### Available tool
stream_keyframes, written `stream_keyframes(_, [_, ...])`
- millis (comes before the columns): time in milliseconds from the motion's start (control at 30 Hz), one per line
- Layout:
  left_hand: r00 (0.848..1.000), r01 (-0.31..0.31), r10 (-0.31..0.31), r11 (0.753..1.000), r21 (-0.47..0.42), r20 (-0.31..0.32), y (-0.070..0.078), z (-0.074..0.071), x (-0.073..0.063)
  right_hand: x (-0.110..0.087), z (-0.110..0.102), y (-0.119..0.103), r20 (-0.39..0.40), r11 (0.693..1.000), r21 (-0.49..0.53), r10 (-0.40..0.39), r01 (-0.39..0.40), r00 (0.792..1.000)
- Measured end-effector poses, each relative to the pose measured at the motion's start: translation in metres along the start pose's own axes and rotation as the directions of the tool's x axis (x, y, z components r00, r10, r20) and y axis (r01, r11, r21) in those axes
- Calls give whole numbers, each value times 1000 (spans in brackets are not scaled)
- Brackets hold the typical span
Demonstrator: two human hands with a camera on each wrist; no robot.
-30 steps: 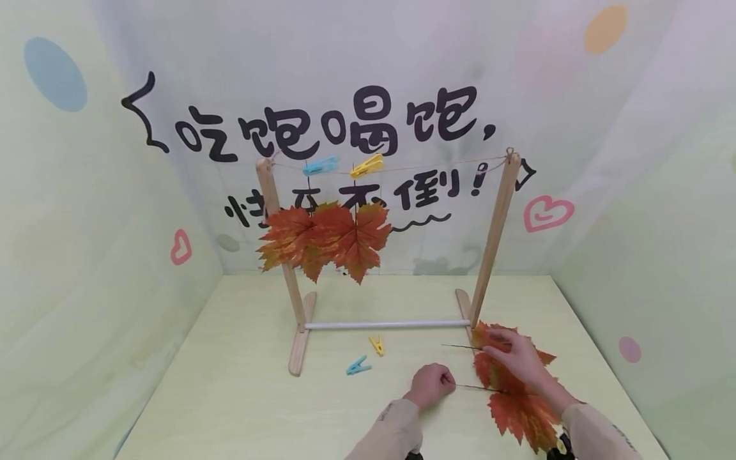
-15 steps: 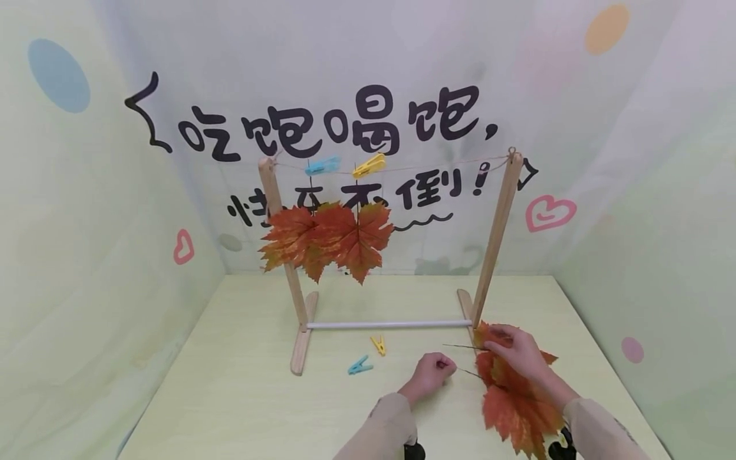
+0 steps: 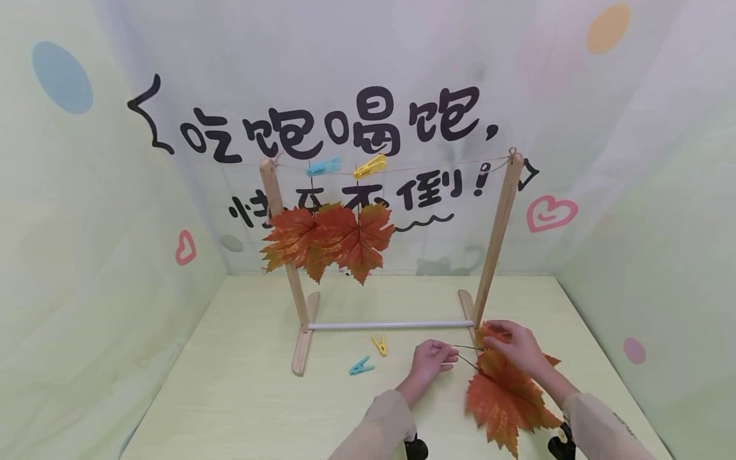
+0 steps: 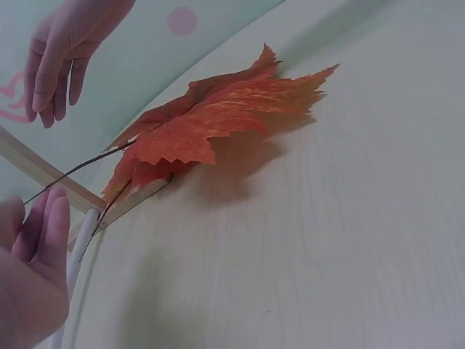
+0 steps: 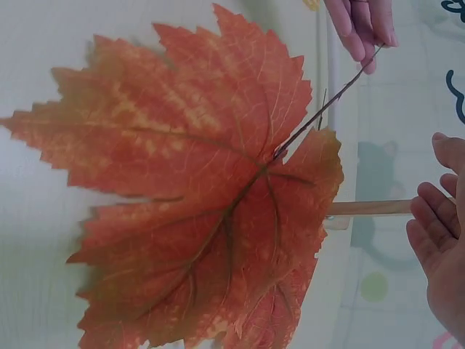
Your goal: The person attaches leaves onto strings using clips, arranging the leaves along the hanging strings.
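Note:
My left hand [image 3: 427,365] pinches the thin stem [image 4: 80,166] of an orange-red artificial maple leaf [image 3: 506,399]. This leaf is partly lifted off the table and lies over a second maple leaf [image 3: 487,333], whose stem [image 4: 102,212] points toward the left hand. Above the second leaf hovers my right hand [image 3: 517,348]; in the right wrist view its fingers are loosely bent with nothing between them. Two more maple leaves [image 3: 362,239] hang by their stems from a string, clipped with a blue clothespin [image 3: 323,167] and a yellow clothespin [image 3: 370,167].
A wooden stand [image 3: 498,239] carries the string [image 3: 439,165] between two posts, with a white rod [image 3: 391,325] low across it. On the table [image 3: 241,396] lie a loose yellow clothespin [image 3: 379,345] and a loose blue clothespin [image 3: 361,365]. Printed cloth walls surround the table.
My left hand has moved up and away from me, drawing the front leaf's stem toward the other stem. That leaf has shifted left and turned. The right hand has stayed nearly still.

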State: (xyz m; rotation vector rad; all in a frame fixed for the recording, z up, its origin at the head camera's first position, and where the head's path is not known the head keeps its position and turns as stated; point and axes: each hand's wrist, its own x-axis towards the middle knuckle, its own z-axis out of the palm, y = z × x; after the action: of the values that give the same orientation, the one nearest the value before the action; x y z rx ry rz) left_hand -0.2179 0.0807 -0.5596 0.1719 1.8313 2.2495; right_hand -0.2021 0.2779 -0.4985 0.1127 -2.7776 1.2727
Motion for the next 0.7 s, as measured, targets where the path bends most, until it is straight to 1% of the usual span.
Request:
stream_keyframes(133, [999,-8,7,1000,-28,-41,1,-3,0,0,0,0,5,1000,14,22,-22,1000])
stream_keyframes(233, [997,-4,2,999,-34,-71,2,-4,-1,1,0,0,6,1000,22,19,-19,1000])
stream_keyframes(333, [996,-4,1,999,-42,-88,3,-4,-1,2,1,0,9,1000,24,8,-8,1000])
stream_keyframes(533, [996,-4,-2,998,-66,-87,8,-6,2,6,4,-2,21,1000,12,-2,2,1000])
stream_keyframes(667, [996,-13,6,998,-67,-94,15,-10,5,7,6,-5,23,999,-19,-36,36,999])
stream_keyframes(700, [996,-16,9,998,-68,-94,20,-12,4,7,6,-6,21,999,-22,-49,49,999])
